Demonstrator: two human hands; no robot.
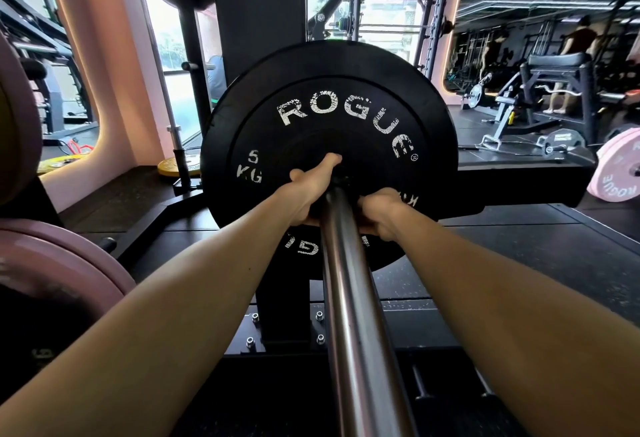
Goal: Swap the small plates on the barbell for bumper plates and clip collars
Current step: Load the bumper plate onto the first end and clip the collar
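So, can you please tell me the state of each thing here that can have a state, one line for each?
black bumper plate: on the barbell sleeve, upright, marked 5 KG.
barbell sleeve: bare on the near side of the plate.
collar: mostly hidden by the hands; clipped or not, cannot tell.
left hand: at the plate's hub, fingers curled.
right hand: at the hub, fingers curled.
pink plate: leaning at right.

**Bare forearms and hands, nothing worn**

Two arms are seen from the near edge to the far middle of the scene. No sleeve is seen on either forearm. The left hand [308,194] and the right hand [379,213] are ungloved. No watch, band or ring is made out at wrists or fingers.
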